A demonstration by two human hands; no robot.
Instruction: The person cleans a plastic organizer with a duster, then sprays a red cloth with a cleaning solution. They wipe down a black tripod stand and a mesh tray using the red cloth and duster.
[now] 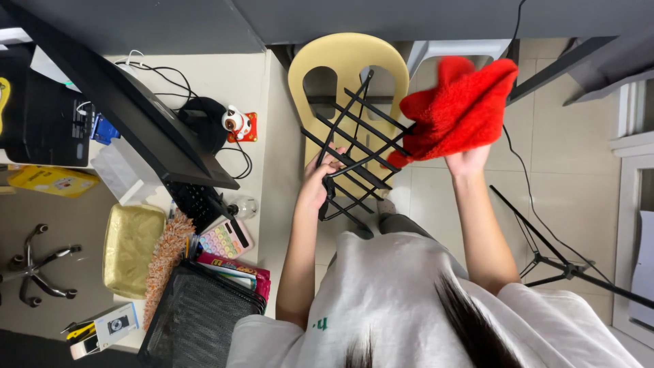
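Observation:
My left hand grips the lower left side of a black metal lattice rack, holding it up in front of me above a tan plastic chair. My right hand holds a fluffy red cloth bunched up against the rack's right edge. The cloth hides most of my right hand's fingers. My grey shirt fills the bottom of the view.
A cream desk on the left carries a black monitor, keyboard, pastel calculator, small figurine, gold cushion and black mesh tray. A black tripod stands on the tiled floor at right.

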